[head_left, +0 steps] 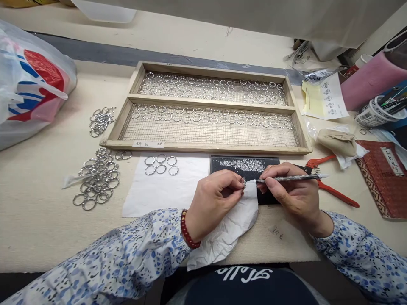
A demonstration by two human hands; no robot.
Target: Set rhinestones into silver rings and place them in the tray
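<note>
Between thumb and forefinger, my left hand [218, 201] pinches a small silver ring [243, 182] upright over a white cloth [237, 235]. My right hand [292, 197] holds a slim, dark patterned pen-like tool [291, 178], its tip pointing left, close to the ring; whether they touch I cannot tell. Behind the hands lies a black ridged tray [219, 167] with a patch of tiny sparkling stones [243, 164]. Several silver rings [160, 169] rest in two rows on white paper [149, 192] to the left.
A wooden frame tray [206, 148] with mesh and rows of rings stands behind. Loose ring piles [98, 178] lie left, near a plastic bag [34, 84]. At right are red-handled pliers [338, 194], a red booklet [383, 178] and a white cup of tools [377, 112].
</note>
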